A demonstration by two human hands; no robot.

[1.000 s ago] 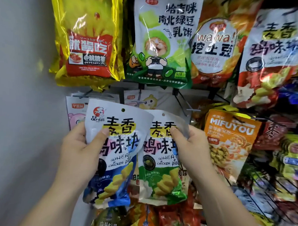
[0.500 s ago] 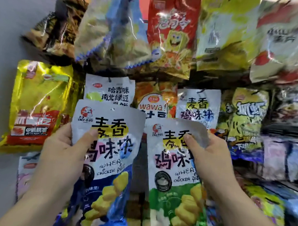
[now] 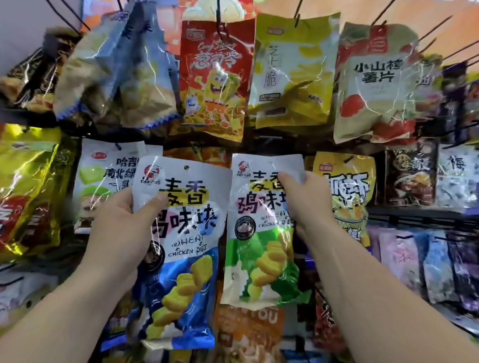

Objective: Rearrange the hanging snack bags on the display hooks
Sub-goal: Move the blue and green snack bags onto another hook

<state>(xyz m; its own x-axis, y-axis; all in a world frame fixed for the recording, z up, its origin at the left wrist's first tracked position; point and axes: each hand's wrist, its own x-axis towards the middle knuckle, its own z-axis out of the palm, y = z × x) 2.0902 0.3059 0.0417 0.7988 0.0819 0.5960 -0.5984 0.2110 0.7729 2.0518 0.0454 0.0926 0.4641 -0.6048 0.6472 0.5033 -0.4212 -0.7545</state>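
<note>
— What has moved since half a second ago?

— Both held bags stand higher against the display, and the green bag [image 3: 260, 251] has come up level with the blue bag [image 3: 185, 261]. More of the top row is in view than before.

— Tell me about the hands.

— The left hand [image 3: 118, 231] grips the blue bag at its upper left edge. The thumb lies across the front and the other fingers [image 3: 122, 201] are curled behind the bag. The right hand [image 3: 306, 203] pinches the green bag near its upper right corner, also with the thumb on the front.

— Where are the two bags exactly?

— They are upright and side by side, with their edges nearly touching, in front of the middle row. The round hang hole of the blue bag shows at its top, free of any hook. For the green bag I cannot tell.

— And behind them?

— A white and green bag [image 3: 104, 175] hangs behind the left hand, and a gold bag [image 3: 15, 188] is at the far left. A yellow bag [image 3: 347, 191] is just behind the right hand. An orange bag [image 3: 248, 332] shows below the green one.

— Higher up?

— A red bag [image 3: 215, 78], a pale yellow bag [image 3: 292, 71] and a green and red bag [image 3: 374, 85] hang from black wire hooks [image 3: 219, 13].
</note>
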